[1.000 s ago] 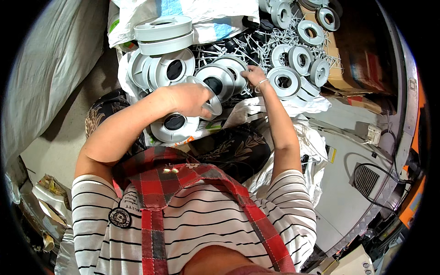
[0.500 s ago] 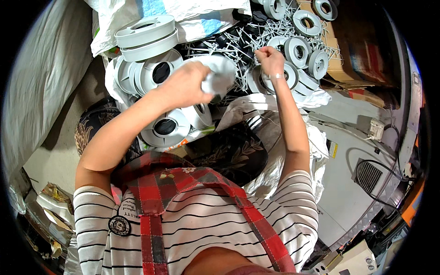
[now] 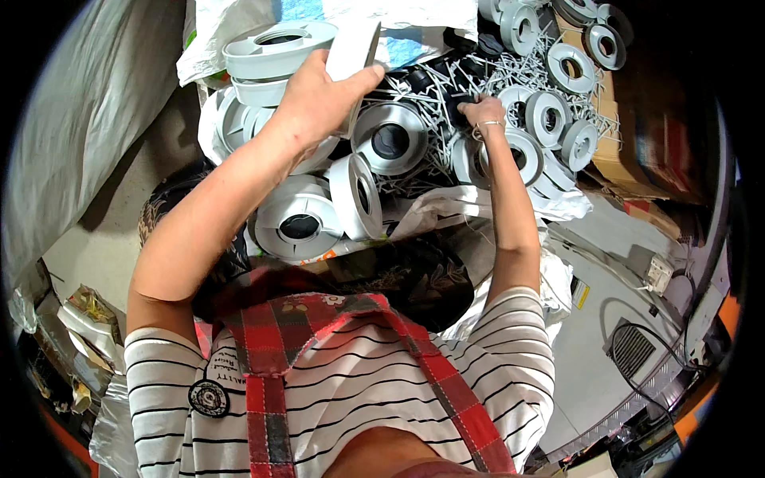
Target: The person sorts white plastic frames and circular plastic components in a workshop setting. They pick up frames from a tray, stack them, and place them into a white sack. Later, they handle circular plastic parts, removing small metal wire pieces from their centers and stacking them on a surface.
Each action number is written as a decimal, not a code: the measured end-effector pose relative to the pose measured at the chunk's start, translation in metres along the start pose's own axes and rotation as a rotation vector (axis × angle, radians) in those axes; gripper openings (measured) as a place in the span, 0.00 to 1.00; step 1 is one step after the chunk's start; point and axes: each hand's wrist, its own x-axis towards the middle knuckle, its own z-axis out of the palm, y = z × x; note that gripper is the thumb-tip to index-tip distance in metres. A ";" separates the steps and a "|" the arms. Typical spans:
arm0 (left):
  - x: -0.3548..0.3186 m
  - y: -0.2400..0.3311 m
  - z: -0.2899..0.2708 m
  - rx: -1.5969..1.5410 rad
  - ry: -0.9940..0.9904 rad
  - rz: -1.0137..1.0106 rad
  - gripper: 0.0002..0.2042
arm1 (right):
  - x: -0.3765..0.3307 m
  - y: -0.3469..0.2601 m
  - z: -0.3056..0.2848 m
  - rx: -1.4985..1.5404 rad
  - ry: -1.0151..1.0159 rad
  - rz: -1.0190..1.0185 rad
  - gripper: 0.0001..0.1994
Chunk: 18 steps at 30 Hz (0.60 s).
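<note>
My left hand (image 3: 323,92) is closed around a light grey plastic ring (image 3: 355,49), held up nearly edge-on above the pile. Below it lies a grey ring with a black centre (image 3: 390,141), and a similar ring (image 3: 298,225) sits closer to me. My right hand (image 3: 483,113) reaches down among black plastic parts and thin white sticks (image 3: 510,73). Its fingers are drawn together at a dark piece; whether they grip that piece is hidden. Close to the right wrist are several grey rings, one of them a thick upright ring (image 3: 547,117).
Stacked grey rings (image 3: 280,49) stand at the far left on white sacking (image 3: 231,17). Cardboard (image 3: 610,151) borders the pile on the right. A grey metal cabinet (image 3: 590,350) with a black cable (image 3: 637,382) lies right of me; a plastic sheet (image 3: 88,119) hangs at left.
My left hand has lifted its ring farther away and tilted it edge-on, exposing the black-centred ring beneath. My right hand has lowered into the black parts. The whole view has shifted slightly.
</note>
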 end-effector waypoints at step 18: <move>-0.031 -0.010 0.035 -0.361 -0.715 -0.216 0.21 | -0.233 -0.031 -0.069 0.100 0.310 -0.975 0.40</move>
